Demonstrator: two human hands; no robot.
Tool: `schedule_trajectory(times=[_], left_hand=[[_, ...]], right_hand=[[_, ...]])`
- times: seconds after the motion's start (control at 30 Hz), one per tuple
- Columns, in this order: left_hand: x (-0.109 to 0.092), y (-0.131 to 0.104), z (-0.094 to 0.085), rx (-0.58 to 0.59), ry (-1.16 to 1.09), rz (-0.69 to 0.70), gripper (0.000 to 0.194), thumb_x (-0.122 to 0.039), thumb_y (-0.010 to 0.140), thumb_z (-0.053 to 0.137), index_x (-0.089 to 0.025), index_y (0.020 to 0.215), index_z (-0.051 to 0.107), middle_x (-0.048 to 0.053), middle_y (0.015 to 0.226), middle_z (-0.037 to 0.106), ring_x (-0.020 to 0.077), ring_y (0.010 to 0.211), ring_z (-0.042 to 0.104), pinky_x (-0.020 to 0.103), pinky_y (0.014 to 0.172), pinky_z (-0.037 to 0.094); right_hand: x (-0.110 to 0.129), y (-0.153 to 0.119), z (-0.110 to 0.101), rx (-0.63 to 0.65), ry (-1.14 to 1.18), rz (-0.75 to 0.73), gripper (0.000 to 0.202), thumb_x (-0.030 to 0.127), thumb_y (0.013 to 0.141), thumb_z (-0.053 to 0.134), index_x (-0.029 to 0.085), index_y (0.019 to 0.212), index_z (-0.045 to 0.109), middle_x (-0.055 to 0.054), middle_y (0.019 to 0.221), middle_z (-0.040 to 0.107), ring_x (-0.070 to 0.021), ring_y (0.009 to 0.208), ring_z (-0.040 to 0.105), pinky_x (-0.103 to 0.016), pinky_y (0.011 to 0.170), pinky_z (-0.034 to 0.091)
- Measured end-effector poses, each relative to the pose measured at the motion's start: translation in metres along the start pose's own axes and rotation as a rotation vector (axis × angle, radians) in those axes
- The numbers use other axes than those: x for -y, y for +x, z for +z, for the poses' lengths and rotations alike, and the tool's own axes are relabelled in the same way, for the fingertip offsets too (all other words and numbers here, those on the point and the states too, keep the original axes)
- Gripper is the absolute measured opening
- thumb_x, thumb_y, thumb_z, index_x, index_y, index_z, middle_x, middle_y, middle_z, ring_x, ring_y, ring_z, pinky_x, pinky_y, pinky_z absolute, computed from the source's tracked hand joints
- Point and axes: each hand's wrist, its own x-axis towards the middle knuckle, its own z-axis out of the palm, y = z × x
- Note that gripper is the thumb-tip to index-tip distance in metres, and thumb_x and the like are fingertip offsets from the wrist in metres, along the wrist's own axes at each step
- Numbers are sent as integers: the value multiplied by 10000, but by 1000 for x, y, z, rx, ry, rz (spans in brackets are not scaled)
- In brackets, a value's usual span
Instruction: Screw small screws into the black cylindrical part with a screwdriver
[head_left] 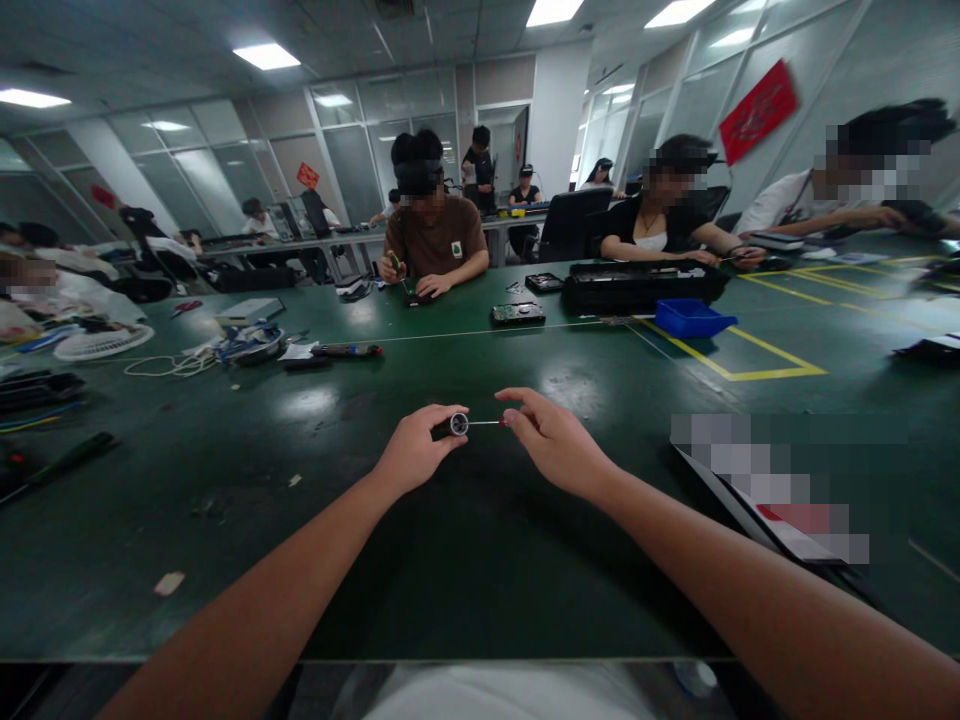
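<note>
Above the near middle of the green table, my left hand (417, 446) is closed around a short black cylinder (442, 428). Its silver-rimmed round end faces me, with dark openings inside. From the cylinder's right side a thin metal rod (486, 423) runs across to my right hand (556, 440). The thumb of that hand presses at the rod's red end (504, 421), while the forefinger arches above it. Whether the rod enters the cylinder or only touches it, I cannot tell. The rod's kind is too small to make out.
A red-and-black screwdriver (349, 351) lies beyond my left hand, near coiled cables (251, 343). Farther off are a hard drive (517, 314), a blue bin (694, 318) and a long black device (637, 288). Pixelated papers (765, 490) lie right. A co-worker (435, 235) sits opposite.
</note>
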Motion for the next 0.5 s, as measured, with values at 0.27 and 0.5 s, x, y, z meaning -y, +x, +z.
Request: schedule_trajectory(times=[0.27, 0.5], left_hand=[[-6, 0, 1, 9, -4, -12, 382, -190, 814, 734, -270, 1185, 691, 18, 1136, 699, 209, 1069, 634, 369, 987, 467], [-7, 0, 0, 16, 13, -23, 384, -206, 823, 729, -270, 1199, 684, 25, 1148, 698, 218, 1080, 630, 381, 992, 465]], right_hand=[[2, -1, -1, -40, 39, 28, 191, 368, 957, 482, 219, 1019, 585, -12, 770, 646, -180, 681, 596, -315, 619, 416], [2, -2, 1, -115, 131, 22, 181, 340, 931, 537, 216, 1056, 581, -23, 837, 677, -174, 714, 617, -318, 649, 463]])
